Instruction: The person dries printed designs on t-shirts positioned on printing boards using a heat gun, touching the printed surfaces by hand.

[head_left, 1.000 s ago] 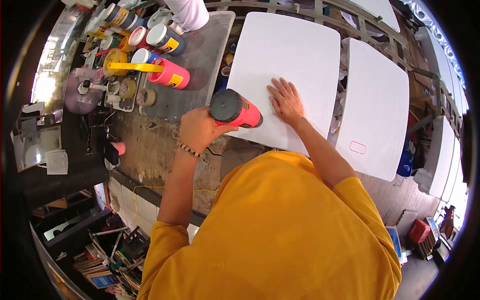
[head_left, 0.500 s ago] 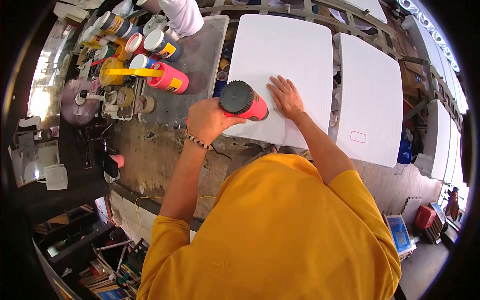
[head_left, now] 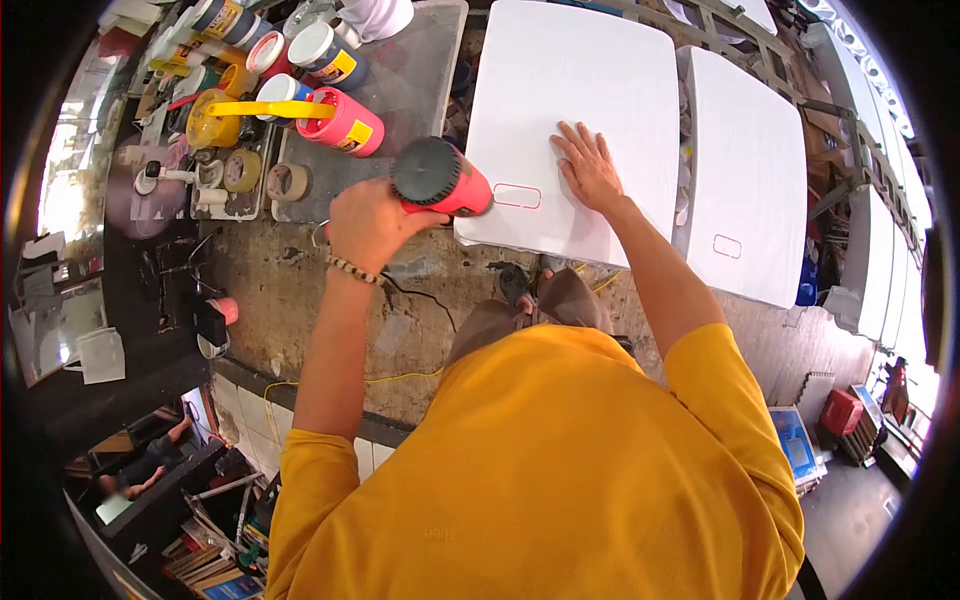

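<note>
My left hand [head_left: 368, 225] is wrapped around a red heat gun [head_left: 467, 190] with a black ribbed rear end, tilted over the near-left corner of a white fabric-covered board [head_left: 540, 80]. A dark cord hangs below that hand. Just right of the heat gun, a red rounded rectangle outline [head_left: 518, 196] shows on the white fabric. My right hand [head_left: 590, 165] lies flat on the same fabric, fingers stretched out and holding nothing. The heat gun's handle is hidden by my left hand.
A second white board [head_left: 745, 170] with a similar red outline stands to the right. On a grey board [head_left: 420, 60] at left are several paint tubs, a pink tub [head_left: 345, 125] with a yellow-handled tool, and tape rolls [head_left: 287, 181]. A person [head_left: 150, 465] is at lower left.
My left hand has shifted left with the heat gun, and the red outline on the nearer board now shows. My right hand stays flat on the fabric. The view has shifted slightly.
</note>
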`<action>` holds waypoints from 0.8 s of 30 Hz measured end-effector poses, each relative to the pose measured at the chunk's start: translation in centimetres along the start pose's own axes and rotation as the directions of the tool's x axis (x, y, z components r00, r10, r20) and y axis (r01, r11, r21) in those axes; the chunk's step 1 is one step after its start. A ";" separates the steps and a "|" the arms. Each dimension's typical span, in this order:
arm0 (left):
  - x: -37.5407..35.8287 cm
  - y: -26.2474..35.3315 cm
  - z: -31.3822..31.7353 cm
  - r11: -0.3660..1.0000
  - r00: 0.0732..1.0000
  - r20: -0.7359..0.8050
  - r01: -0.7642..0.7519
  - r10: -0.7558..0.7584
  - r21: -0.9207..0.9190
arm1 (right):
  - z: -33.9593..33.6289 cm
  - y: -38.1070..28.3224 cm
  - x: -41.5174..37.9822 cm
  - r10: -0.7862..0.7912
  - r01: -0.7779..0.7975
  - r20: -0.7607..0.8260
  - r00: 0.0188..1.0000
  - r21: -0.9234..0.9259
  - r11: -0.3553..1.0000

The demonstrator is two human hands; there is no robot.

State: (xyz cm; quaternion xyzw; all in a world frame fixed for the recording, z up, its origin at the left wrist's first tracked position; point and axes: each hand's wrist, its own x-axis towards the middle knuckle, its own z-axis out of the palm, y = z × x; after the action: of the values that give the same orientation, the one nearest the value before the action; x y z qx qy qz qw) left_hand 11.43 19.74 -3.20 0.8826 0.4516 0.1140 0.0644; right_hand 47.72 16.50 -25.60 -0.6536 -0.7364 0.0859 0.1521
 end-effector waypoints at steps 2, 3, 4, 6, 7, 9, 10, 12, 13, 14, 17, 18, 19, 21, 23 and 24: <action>-0.1 -1.0 0.1 0.999 1.000 0.002 -0.013 0.012 0.035 | 0.2 0.0 -0.3 -0.006 0.006 -0.013 1.000 0.003 1.000; 0.1 -1.3 -0.5 0.999 1.000 0.013 -0.019 0.019 0.037 | 0.1 0.0 -0.4 -0.001 0.001 -0.002 1.000 0.002 1.000; 0.4 -1.4 -0.8 0.999 0.999 0.022 -0.028 0.027 0.042 | 0.0 -0.1 -0.3 0.004 -0.004 0.007 1.000 0.001 1.000; 0.9 -1.7 -0.5 0.999 0.999 -0.025 -0.048 0.048 0.011 | -0.3 -0.1 0.1 0.014 -0.015 0.014 1.000 0.016 1.000; 1.1 -1.9 -0.1 0.999 0.999 -0.022 -0.034 0.034 0.006 | -0.3 -0.1 0.0 0.019 -0.019 0.019 1.000 0.032 0.999; 1.6 -1.6 0.1 0.999 0.999 -0.016 -0.031 0.031 -0.017 | -0.6 0.0 -0.2 0.022 -0.024 0.032 0.999 0.059 0.998; 2.1 -0.9 -0.1 0.999 0.999 -0.019 -0.043 0.042 -0.033 | -0.6 0.1 0.0 0.019 -0.021 0.037 0.999 0.068 0.997; 2.4 0.3 0.3 0.998 1.000 -0.012 -0.021 0.020 -0.067 | -0.9 0.5 0.4 0.028 -0.037 0.058 0.998 0.167 0.985; 2.2 0.9 0.7 0.996 1.000 -0.001 0.011 -0.011 -0.087 | -1.2 0.8 0.7 0.040 -0.059 0.076 0.996 0.254 0.965; 2.0 1.4 1.0 0.993 0.999 0.009 0.042 -0.042 -0.106 | -1.5 1.2 0.9 0.051 -0.080 0.093 0.994 0.337 0.938; 0.4 2.7 0.7 0.833 0.995 -0.057 0.035 -0.080 -0.552 | -5.9 1.2 1.1 0.208 -0.491 0.448 0.870 0.828 0.270; -0.7 2.9 0.4 0.756 0.986 0.053 0.154 -0.157 -0.636 | -6.5 0.7 -0.1 0.220 -0.513 0.486 0.846 0.855 0.081; -1.9 2.6 0.1 0.662 0.962 0.165 0.268 -0.215 -0.700 | -7.3 0.1 -1.9 0.226 -0.510 0.521 0.823 0.853 -0.108; -4.2 2.8 0.1 0.485 0.911 0.296 0.404 -0.286 -0.775 | -8.3 -1.0 -5.7 0.211 -0.550 0.617 0.758 0.779 -0.301; -6.7 3.7 0.3 0.337 0.873 0.337 0.454 -0.352 -0.825 | -8.1 -2.9 -9.8 0.169 -0.633 0.712 0.682 0.690 -0.352; -7.3 4.4 0.2 0.376 0.885 0.336 0.445 -0.323 -0.813 | -8.1 -3.8 -11.7 0.139 -0.653 0.743 0.655 0.648 -0.392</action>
State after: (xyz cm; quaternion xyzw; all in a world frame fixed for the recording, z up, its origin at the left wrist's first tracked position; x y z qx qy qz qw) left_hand 10.81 11.19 -3.47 0.5993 0.5167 0.2558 0.5554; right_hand 48.00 3.85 -18.07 -0.4928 -0.1010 0.7629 0.4061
